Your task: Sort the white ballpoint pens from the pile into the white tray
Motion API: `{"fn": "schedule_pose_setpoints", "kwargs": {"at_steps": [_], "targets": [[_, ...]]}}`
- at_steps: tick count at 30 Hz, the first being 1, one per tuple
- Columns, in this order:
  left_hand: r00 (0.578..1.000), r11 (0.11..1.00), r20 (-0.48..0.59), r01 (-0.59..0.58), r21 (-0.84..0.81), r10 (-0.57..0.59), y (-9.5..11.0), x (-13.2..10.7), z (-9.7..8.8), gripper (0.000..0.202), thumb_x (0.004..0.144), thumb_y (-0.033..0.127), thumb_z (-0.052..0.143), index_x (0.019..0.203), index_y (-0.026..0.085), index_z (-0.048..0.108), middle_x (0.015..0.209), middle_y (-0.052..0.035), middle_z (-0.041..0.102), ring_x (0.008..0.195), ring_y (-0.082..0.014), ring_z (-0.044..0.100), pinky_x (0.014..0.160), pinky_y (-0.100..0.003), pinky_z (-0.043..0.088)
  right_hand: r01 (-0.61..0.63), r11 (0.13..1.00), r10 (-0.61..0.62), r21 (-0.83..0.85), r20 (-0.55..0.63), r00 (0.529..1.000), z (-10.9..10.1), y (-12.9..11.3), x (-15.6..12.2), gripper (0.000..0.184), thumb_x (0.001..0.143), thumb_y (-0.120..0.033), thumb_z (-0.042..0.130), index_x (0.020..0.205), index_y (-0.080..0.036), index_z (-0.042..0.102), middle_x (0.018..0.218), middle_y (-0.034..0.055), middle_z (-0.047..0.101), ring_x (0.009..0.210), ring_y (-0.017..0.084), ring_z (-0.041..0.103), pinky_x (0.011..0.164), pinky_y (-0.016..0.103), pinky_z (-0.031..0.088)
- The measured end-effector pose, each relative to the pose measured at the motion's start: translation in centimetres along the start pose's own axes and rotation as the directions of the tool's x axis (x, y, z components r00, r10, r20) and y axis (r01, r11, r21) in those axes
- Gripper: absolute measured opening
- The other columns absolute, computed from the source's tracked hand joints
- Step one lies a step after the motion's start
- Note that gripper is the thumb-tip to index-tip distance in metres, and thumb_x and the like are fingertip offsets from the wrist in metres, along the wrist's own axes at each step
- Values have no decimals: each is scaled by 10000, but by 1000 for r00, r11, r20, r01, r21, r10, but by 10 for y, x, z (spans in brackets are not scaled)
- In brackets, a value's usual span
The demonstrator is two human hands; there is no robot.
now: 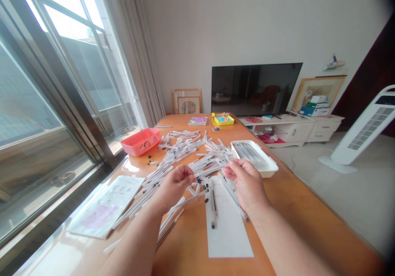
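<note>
My left hand (176, 182) and my right hand (243, 178) are raised just above an orange wooden table (296, 214). Both are closed in a pinch on one white pen (210, 170), which runs level between them. Beneath and beyond the hands lies a big scatter of white pens (182, 148). A few more pens rest on a white paper strip (226, 226) right below my hands. A white tray (268, 167) with several pens in it stands just beyond my right hand.
A pink basket (141, 141) sits at the table's left, a printed booklet (106, 206) near the left edge. A book (198, 120) and a yellow box (222, 119) lie at the far end. Beyond are a television (253, 88), a low cabinet and a white fan (364, 132).
</note>
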State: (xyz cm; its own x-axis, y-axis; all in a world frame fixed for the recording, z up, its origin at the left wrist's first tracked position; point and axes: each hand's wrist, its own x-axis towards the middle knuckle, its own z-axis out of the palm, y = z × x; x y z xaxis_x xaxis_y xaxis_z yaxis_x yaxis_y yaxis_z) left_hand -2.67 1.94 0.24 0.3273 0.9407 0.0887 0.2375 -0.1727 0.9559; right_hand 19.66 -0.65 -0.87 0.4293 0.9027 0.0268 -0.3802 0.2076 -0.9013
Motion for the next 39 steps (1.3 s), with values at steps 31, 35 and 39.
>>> {"fn": "schedule_pose_setpoints", "kwargs": {"at_steps": [31, 35, 39], "targets": [[992, 975, -111, 41, -217, -66, 11, -10, 11, 374, 923, 500, 570, 944, 142, 676, 697, -18, 622, 617, -115, 488, 613, -251, 384, 253, 859, 75, -446, 597, 799, 10, -6, -24, 259, 902, -390, 642, 1017, -189, 759, 828, 40, 748, 913, 239, 685, 836, 339, 510], [992, 967, -112, 34, -253, -65, 11, -9, 10, 361, 908, 495, 593, 864, 141, 654, 672, -19, 614, 601, -107, 452, 586, -243, 350, 263, 859, 61, -440, 597, 800, 10, -4, -24, 262, 905, -392, 636, 1015, -187, 757, 850, 45, 758, 902, 236, 687, 815, 333, 517], [994, 969, -93, 36, -245, -61, 15, -10, 8, 366, 909, 492, 589, 870, 135, 660, 664, -22, 618, 604, -110, 449, 594, -249, 348, 266, 863, 55, -428, 605, 794, 11, -3, -22, 267, 903, -385, 639, 1036, -186, 756, 867, 48, 763, 878, 226, 687, 793, 326, 520]]}}
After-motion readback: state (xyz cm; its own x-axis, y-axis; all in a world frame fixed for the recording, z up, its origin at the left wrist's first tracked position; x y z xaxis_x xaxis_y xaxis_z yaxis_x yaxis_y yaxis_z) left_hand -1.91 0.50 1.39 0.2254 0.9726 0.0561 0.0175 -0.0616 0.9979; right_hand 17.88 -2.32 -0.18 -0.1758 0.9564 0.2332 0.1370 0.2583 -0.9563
